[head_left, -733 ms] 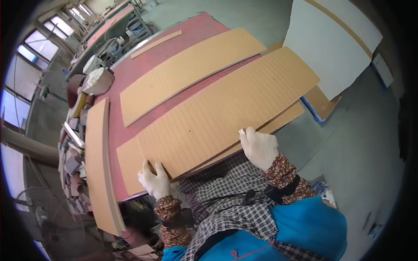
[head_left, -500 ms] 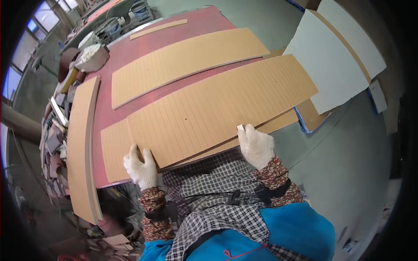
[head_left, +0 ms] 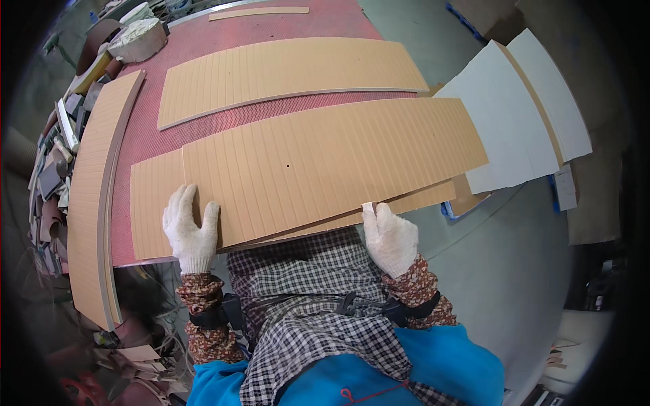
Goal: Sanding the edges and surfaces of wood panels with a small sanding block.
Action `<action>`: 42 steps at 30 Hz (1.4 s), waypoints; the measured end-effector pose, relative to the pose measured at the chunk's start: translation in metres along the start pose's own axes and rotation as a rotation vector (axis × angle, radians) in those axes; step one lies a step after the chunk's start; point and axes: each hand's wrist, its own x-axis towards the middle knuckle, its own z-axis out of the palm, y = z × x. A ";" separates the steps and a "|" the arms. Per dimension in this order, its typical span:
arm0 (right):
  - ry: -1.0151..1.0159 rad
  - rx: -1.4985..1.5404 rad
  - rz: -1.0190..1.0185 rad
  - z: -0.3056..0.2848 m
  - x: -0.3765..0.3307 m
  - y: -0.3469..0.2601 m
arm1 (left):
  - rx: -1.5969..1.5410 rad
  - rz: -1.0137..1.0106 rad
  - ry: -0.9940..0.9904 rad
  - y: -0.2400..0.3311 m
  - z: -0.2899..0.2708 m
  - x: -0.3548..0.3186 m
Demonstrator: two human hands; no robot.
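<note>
A tan grooved panel [head_left: 318,162] lies slantwise on top of another tan panel [head_left: 154,196], which shows at the left and along the near edge. My left hand [head_left: 189,233], in a white knitted glove, rests with fingers stretched and thumb apart over the overlap at the top panel's left end. Gloved too, my right hand [head_left: 391,237] is closed at the near edge, pinching a small folded whitish piece [head_left: 367,208] against or close to the top panel's edge. The piece's material cannot be made out.
The panels rest on a red-topped table [head_left: 145,142]. Beyond lies another grooved panel [head_left: 291,71] and a narrow strip [head_left: 261,12]. Long boards [head_left: 101,183] stand at the left, beside cluttered sanding scraps [head_left: 51,176] and a round wrapped bundle [head_left: 139,40]. White sheets [head_left: 504,115] lie at right.
My left hand has reached farther onto the panels, its fingers straightening from a curl. The right hand still pinches the small piece at the near edge. The whole view has shifted.
</note>
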 end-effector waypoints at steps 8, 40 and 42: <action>-0.105 -0.206 -0.136 -0.009 0.011 -0.001 | 0.008 -0.022 -0.034 0.005 -0.005 -0.002; -0.007 -0.151 -0.084 0.009 0.092 -0.011 | -0.008 -0.063 -0.025 0.003 -0.004 -0.002; -0.031 -0.168 -0.083 0.002 0.055 -0.008 | 0.008 -0.060 -0.026 0.002 -0.003 -0.004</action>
